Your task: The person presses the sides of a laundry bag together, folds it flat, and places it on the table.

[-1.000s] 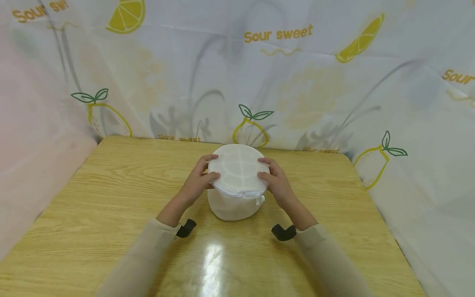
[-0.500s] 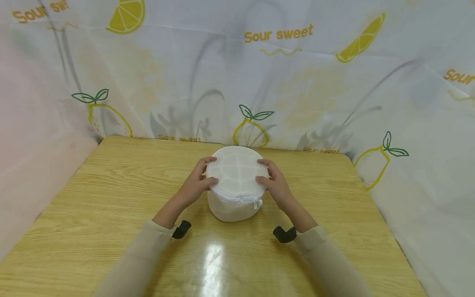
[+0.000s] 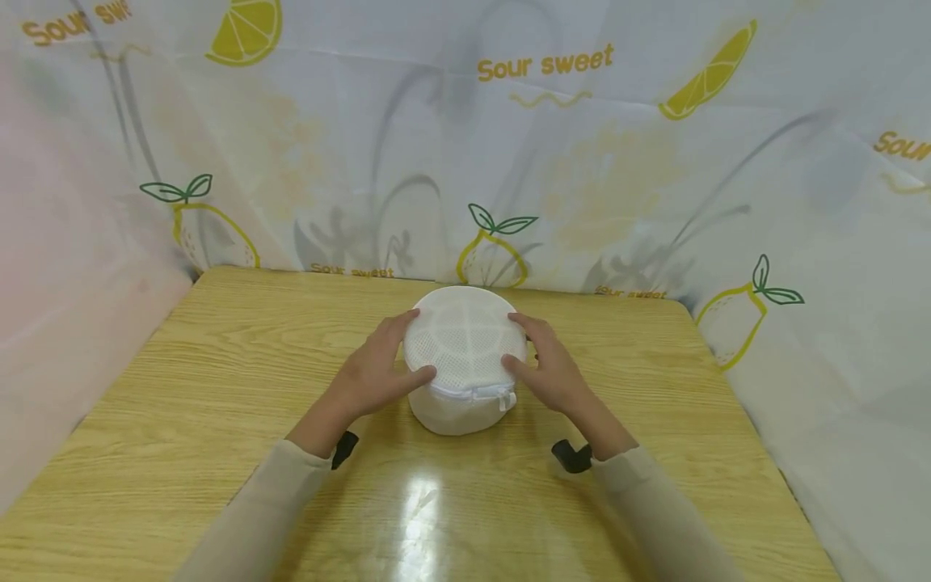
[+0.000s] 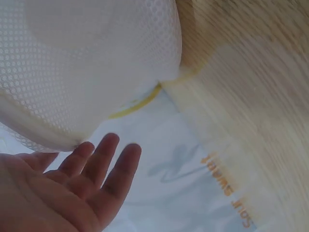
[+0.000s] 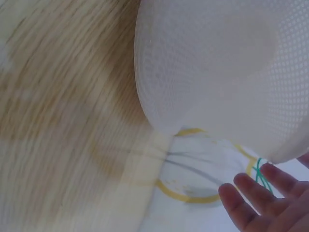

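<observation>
A round white mesh laundry bag [image 3: 465, 335] stands upright on the wooden table, its zipper and pull tab facing the person. My left hand [image 3: 374, 368] is at the bag's left side, thumb spread along the near rim. In the left wrist view its fingers [image 4: 118, 179] are extended, and the fingertips lie right at the rim. On the opposite side, my right hand [image 3: 549, 364] has its thumb and index fingertip over the top edge. The right wrist view shows fingers [image 5: 256, 193] loosely stretched beside the rim. Whatever is inside the bag is hidden.
The wood-grain table [image 3: 240, 364] extends around the bag. A white cloth backdrop [image 3: 349, 145] with lemon prints hangs behind its far edge and along the sides. Black straps [image 3: 572, 457] sit at both wrists, by the beige sleeves [image 3: 655, 501].
The bag has settled slightly lower and nearer. Both hands have loosened from its rim; the left thumb has slid toward the near edge, and the wrists have spread a little apart.
</observation>
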The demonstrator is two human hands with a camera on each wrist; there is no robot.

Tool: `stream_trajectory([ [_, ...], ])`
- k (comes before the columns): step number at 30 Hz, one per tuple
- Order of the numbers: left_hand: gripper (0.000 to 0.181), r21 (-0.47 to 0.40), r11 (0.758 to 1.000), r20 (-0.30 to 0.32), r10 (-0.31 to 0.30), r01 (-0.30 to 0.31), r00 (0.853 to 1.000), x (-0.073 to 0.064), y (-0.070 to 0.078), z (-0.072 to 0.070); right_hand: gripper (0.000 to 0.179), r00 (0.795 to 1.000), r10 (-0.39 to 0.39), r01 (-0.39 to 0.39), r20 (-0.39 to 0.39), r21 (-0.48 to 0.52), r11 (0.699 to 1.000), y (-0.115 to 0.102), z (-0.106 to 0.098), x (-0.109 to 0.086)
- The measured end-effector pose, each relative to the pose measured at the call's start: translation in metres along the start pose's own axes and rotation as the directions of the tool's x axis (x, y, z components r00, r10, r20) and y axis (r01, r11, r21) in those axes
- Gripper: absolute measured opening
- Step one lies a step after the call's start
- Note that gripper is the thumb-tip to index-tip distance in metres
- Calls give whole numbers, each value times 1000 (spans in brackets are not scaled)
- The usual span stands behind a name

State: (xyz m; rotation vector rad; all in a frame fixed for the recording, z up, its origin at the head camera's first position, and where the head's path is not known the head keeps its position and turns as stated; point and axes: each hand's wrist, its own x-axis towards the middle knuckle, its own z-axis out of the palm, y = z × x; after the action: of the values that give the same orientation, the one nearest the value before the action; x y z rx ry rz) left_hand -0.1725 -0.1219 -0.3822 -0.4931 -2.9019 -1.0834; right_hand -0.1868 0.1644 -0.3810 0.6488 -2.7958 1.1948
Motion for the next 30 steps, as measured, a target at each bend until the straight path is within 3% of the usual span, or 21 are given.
stream_trajectory([
  [4, 99, 177, 984, -42, 17, -10, 999, 0, 8, -2, 68, 998, -63, 62, -1, -182, 981, -2, -3, -2],
  [11, 111, 388, 919, -70, 111, -75, 991, 0, 16, -2, 76, 990, -136, 134, 23, -388, 912, -8, -1, -4],
  [16, 114, 456, 885, -65, 137, -93, 988, -1, 16, 1, 80, 991, -130, 131, 34, -449, 884, -9, 3, -5],
  [20, 114, 473, 876, -55, 135, -94, 989, -3, 13, 5, 83, 992, -113, 122, 48, -455, 882, -9, 7, -8],
  [30, 113, 525, 848, 26, 73, -76, 997, -9, 5, 16, 90, 987, -15, 95, 158, -514, 853, -1, 21, -9],
])
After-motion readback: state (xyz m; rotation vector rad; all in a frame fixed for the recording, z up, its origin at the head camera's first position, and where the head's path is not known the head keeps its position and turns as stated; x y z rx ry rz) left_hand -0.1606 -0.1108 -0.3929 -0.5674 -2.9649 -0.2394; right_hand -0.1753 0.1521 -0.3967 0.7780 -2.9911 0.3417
